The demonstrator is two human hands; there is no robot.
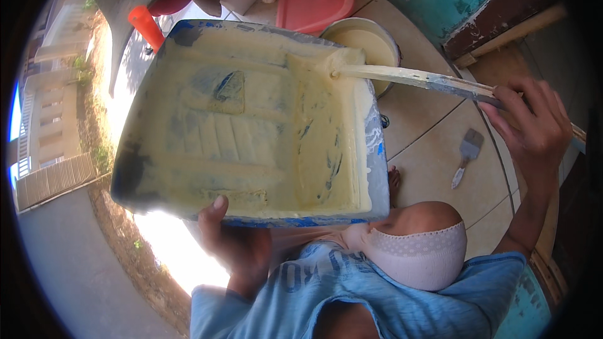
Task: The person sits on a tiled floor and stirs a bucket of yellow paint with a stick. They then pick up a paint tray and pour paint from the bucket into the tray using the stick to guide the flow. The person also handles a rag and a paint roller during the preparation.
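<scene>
The paint tray [375, 179] lies ahead of the left hand [235, 238], the nearer one, its thumb hooked over the near rim, other fingers unclear. Its long axis runs left to right. Right of the tray, the right hand [534, 122] grips the stick [427, 80], which points left, roughly along that axis, its tip at the tray's far right corner, beside the bucket [397, 56].

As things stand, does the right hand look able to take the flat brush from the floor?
Probably not yet: the right hand grips the paint-coated stick and would likely need to release it first. Nothing covers the flat brush on the tiled floor.
</scene>
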